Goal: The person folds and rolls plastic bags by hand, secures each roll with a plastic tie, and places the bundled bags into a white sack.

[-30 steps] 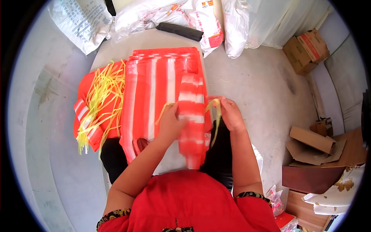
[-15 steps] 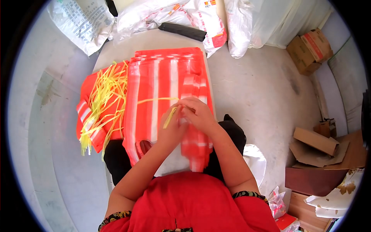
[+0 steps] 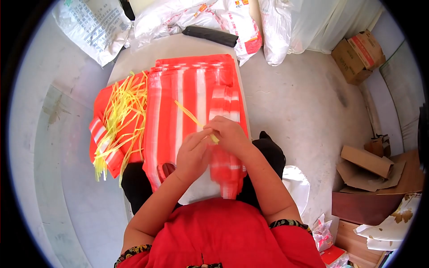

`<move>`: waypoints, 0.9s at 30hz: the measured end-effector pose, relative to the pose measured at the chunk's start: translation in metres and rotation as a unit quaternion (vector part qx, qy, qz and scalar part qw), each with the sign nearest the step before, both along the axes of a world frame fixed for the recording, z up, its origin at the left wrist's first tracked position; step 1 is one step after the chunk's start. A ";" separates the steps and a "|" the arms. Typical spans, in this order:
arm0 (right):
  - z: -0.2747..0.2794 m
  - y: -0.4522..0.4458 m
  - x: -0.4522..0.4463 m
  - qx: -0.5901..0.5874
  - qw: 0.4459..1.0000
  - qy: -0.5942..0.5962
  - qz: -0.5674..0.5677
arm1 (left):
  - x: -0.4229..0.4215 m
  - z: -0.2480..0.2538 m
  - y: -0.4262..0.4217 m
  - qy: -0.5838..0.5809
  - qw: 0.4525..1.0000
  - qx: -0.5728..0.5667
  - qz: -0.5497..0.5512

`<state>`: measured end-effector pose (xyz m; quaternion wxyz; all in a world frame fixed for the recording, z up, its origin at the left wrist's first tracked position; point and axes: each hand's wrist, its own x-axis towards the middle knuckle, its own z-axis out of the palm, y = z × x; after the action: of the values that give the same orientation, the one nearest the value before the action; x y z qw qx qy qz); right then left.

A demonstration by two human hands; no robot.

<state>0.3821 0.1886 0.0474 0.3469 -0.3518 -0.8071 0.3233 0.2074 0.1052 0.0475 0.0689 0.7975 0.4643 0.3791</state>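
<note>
Red-and-white striped plastic bags (image 3: 166,98) lie in a flat stack in front of me. Along the stack's right side runs a narrow folded bundle of the same bags (image 3: 225,100), its lower end reaching toward my lap. Over the bundle's middle, my right hand (image 3: 230,135) pinches a yellow plastic strip (image 3: 187,112), one end of which points up and left. My left hand (image 3: 193,152) meets it there, fingertips closed at the same strip. The fingers partly hide where the strip crosses the bundle. A loose heap of yellow strips (image 3: 126,105) rests left of the stack.
Under the yellow heap are more red bags (image 3: 102,100). A black roll (image 3: 210,36) lies at the far end of the table (image 3: 129,58), with white sacks (image 3: 178,18) behind. Cardboard boxes stand on the right: one far back (image 3: 353,62), an opened one (image 3: 375,201) nearer.
The strip's free end has swung from lying level to slanting up and left. My left hand has turned slightly, and a short yellow end now shows below my right fingers.
</note>
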 end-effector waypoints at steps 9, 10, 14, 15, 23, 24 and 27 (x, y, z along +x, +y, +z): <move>0.007 0.002 0.002 -0.066 0.998 0.006 -0.001 | 0.007 0.005 0.030 -0.106 0.975 -0.165 0.109; 0.008 0.000 0.003 -0.105 0.994 0.023 -0.014 | 0.006 0.001 0.034 -0.117 0.974 -0.162 0.108; 0.011 -0.004 0.009 -0.090 0.995 -0.009 -0.050 | 0.007 0.002 0.042 -0.077 0.974 -0.166 0.134; 0.007 -0.003 0.011 -0.014 0.999 -0.018 -0.041 | 0.009 0.004 0.043 -0.045 0.973 -0.171 0.146; 0.010 -0.006 0.012 0.047 0.995 -0.023 -0.087 | 0.019 0.024 0.043 0.020 0.987 -0.132 0.085; 0.010 -0.007 0.012 0.042 0.994 -0.026 -0.099 | 0.017 0.023 0.043 0.010 0.989 -0.121 0.080; -0.003 0.000 0.018 0.183 0.976 -0.071 -0.098 | 0.013 0.020 0.044 -0.063 0.981 -0.167 0.075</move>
<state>0.4003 0.1884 0.0448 0.3777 -0.3817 -0.8366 0.1087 0.2206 0.1489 0.0677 0.2013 0.7121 0.5746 0.3496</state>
